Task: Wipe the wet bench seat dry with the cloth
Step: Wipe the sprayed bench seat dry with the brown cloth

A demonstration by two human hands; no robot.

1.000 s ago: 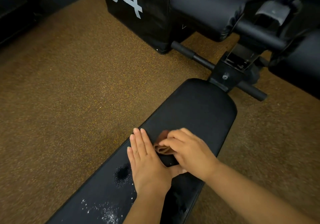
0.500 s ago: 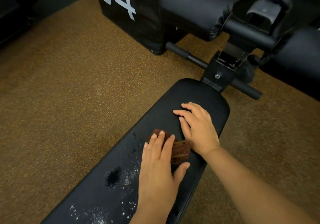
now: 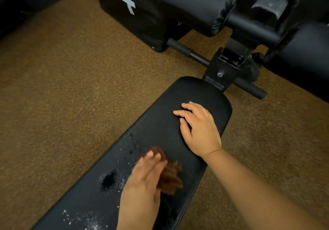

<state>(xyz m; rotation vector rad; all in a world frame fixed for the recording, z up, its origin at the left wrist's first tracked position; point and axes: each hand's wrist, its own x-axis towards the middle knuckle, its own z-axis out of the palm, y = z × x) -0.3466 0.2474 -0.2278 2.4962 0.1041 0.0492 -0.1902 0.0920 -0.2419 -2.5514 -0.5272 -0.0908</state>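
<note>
Head view: left hand (image 3: 144, 172), fingers extended (blurred), is pressing the crumpled brown cloth (image 3: 170, 178) onto the padded black vinyl bench seat (image 3: 160, 119), beside water droplets (image 3: 128, 147). Right hand (image 3: 199, 128) is lying flat, holding nothing. Cloth judged soft, light: best bunched under the palm.

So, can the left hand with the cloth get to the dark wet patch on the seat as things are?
Probably yes. The wet patch lies just beside the left hand and its cloth, with only open seat between; the right hand rests farther up, out of the way.
</note>
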